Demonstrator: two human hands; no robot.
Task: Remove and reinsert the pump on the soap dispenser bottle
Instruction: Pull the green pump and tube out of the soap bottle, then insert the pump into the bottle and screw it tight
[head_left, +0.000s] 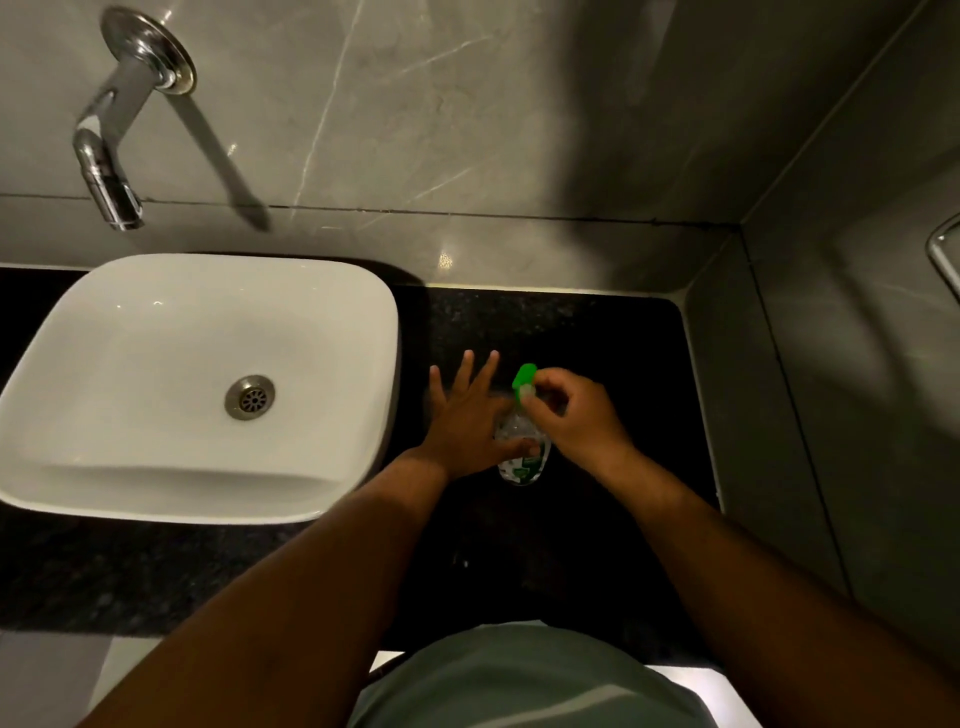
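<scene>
A small clear soap bottle (523, 457) with a green label stands on the black counter (597, 338), right of the basin. Its green pump (523, 381) sits at the top of the bottle. My right hand (576, 421) is closed around the neck just under the green pump head. My left hand (467, 421) rests against the bottle's left side, thumb across its front, fingers spread flat and pointing away. Whether the pump is seated in the bottle or lifted is hidden by my fingers.
A white square basin (197, 384) with a metal drain sits to the left. A chrome wall tap (111, 150) hangs above it. Grey marble walls close the back and right side. A chrome rail (943, 254) shows at the right edge.
</scene>
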